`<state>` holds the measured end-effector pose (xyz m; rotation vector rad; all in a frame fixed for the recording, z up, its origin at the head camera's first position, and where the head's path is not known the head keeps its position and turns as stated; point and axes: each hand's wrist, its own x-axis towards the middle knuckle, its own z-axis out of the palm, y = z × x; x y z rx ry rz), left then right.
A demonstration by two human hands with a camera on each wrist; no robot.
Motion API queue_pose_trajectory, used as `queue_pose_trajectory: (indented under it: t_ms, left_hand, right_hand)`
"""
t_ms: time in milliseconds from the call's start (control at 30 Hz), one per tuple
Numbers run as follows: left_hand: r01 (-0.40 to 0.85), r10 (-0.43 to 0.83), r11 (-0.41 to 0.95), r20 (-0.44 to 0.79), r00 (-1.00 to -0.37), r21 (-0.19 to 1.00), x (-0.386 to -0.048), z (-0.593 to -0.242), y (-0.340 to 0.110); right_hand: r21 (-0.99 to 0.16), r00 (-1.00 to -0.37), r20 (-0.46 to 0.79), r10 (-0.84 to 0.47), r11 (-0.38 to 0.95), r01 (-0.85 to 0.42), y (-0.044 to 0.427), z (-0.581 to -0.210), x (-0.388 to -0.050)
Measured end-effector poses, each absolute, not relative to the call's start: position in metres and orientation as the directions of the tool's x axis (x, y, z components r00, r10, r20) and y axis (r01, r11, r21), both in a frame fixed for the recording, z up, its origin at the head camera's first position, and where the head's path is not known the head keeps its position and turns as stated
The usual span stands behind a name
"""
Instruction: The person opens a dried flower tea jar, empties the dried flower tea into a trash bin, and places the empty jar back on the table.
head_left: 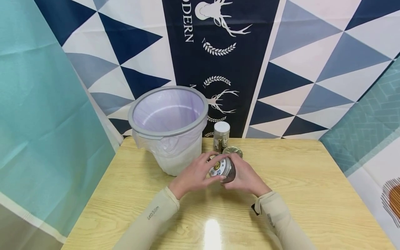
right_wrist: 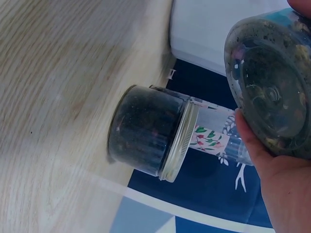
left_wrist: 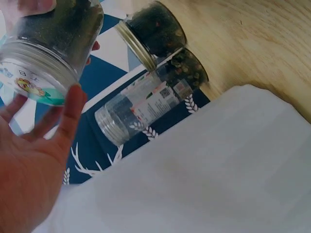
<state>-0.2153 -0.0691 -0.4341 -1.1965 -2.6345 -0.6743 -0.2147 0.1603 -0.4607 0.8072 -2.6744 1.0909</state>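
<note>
A clear jar with dark dried contents is tilted above the table, its white printed lid towards the left. My left hand holds the lid end, fingers and thumb spread around its edge. My right hand grips the jar's body. In the right wrist view the jar's round base faces the camera. Just beyond the hands stands a squat jar with a gold lid and dark contents. Behind it is a taller clear jar with a white lid, partly filled with dried pieces.
A large bin with a grey rim and a thin plastic liner stands at the back left of the wooden table. A patterned cloth hangs along the back edge. Teal cloth hangs on the left.
</note>
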Motion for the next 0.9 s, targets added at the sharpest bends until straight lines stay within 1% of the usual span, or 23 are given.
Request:
queue_pose_trajectory:
  t_ms: [100,167,233,400,467,533,600,700,900]
  left_hand:
    - [0.704,0.620,0.617,0.333,-0.711,0.352,-0.214,-0.436,-0.065]
    - [0.693,0.606,0.631,0.335,-0.721,0.350,-0.214,-0.437,-0.064]
    - [0.716,0.627,0.620,0.347,-0.697,0.320,-0.214,-0.437,-0.065]
    - [0.807,0.715,0.530,0.375,-0.590,0.259,-0.214,-0.440,-0.071]
    - [0.819,0.728,0.513,0.376,-0.574,0.256,-0.214,-0.440,-0.072]
    - [0.819,0.727,0.514,0.376,-0.574,0.255,-0.214,-0.439,-0.072]
    - [0.816,0.722,0.521,0.379,-0.578,0.251,-0.213,-0.439,-0.071]
    - [0.797,0.697,0.547,0.387,-0.603,0.256,-0.212,-0.440,-0.069]
    - [0.708,0.589,0.632,0.397,-0.704,0.317,-0.209,-0.438,-0.059]
  right_hand:
    - [-0.599,-0.842,0.321,-0.434,0.595,-0.536,0.160,-0.462,-0.215]
    - [-0.592,-0.836,0.327,-0.440,0.595,-0.544,0.159,-0.462,-0.215]
    - [-0.594,-0.834,0.330,-0.443,0.589,-0.548,0.160,-0.461,-0.215]
    - [-0.598,-0.835,0.320,-0.447,0.588,-0.544,0.162,-0.460,-0.213]
    - [-0.599,-0.839,0.314,-0.444,0.593,-0.538,0.161,-0.459,-0.213]
    - [-0.605,-0.843,0.306,-0.443,0.593,-0.531,0.161,-0.459,-0.213]
    - [-0.614,-0.845,0.300,-0.444,0.588,-0.527,0.160,-0.459,-0.212]
    - [-0.611,-0.843,0.300,-0.447,0.588,-0.529,0.160,-0.460,-0.212]
    - [-0.578,-0.845,0.306,-0.439,0.619,-0.531,0.160,-0.460,-0.213]
